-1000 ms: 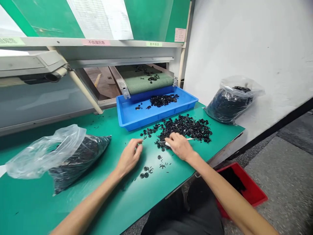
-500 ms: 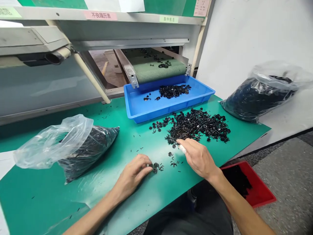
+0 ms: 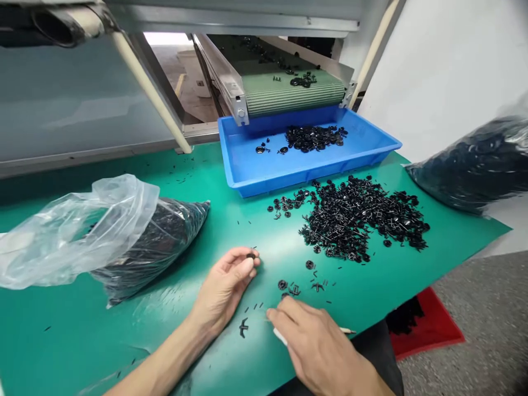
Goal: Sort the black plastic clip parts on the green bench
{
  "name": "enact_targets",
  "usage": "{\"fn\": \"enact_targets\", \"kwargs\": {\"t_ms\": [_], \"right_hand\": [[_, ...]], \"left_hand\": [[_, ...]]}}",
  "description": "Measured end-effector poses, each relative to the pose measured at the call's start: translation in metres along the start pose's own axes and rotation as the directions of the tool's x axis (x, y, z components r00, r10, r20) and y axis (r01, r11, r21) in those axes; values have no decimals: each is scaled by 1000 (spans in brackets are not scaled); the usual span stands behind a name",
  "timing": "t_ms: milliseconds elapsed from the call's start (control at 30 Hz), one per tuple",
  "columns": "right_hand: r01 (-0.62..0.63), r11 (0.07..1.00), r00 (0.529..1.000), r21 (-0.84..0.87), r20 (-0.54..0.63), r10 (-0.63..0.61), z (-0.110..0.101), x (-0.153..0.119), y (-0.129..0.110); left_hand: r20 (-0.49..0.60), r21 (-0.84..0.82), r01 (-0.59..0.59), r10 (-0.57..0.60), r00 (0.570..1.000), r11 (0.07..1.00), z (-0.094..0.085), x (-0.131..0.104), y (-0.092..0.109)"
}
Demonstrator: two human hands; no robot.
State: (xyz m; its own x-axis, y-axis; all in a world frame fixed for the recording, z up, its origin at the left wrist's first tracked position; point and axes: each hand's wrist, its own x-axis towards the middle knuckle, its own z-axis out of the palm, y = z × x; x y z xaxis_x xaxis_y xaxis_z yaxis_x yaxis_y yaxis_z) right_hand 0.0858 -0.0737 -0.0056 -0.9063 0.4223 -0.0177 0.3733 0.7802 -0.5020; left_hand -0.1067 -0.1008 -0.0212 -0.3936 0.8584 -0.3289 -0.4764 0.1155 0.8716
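My left hand (image 3: 226,286) pinches a small round black plastic part (image 3: 251,256) between thumb and fingers, just above the green table. My right hand (image 3: 313,335) is closed low over the table, with white tape on one finger. From behind it juts a thin pale stick (image 3: 346,330) with a dark tip; my fingers hide most of it, and it seems gripped in them. Close to my hands lie a black pronged piece (image 3: 243,328), a round black part (image 3: 282,285) and several tiny black slivers. Farther right spreads a big heap of black parts (image 3: 355,217).
A blue tray (image 3: 268,184) with black parts stands under the end of a green conveyor belt (image 3: 295,99). Bags of dark parts rest at the left (image 3: 165,236) and right (image 3: 466,170). Below the table's right edge is a red tray (image 3: 437,324).
My left hand has lifted a round part off the table and turned its palm up. My right hand has drawn back from the heap towards me. The view has shifted and tilted down.
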Motion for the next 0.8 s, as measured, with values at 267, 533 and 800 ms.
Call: {"fn": "enact_targets", "kwargs": {"t_ms": [267,533,800], "right_hand": [[-141,971,940,-193,-333,71,-5,32,46],[-110,994,924,-27,-372,92,-12,12,33],[-111,991,907,78,-399,133,-8,-1,16]], "left_hand": [[-51,-151,-28,21,998,988,9,-5,0],[-3,-135,-11,11,1000,991,15,-17,-5],[59,-25,62,-60,996,998,13,-22,-12]]}}
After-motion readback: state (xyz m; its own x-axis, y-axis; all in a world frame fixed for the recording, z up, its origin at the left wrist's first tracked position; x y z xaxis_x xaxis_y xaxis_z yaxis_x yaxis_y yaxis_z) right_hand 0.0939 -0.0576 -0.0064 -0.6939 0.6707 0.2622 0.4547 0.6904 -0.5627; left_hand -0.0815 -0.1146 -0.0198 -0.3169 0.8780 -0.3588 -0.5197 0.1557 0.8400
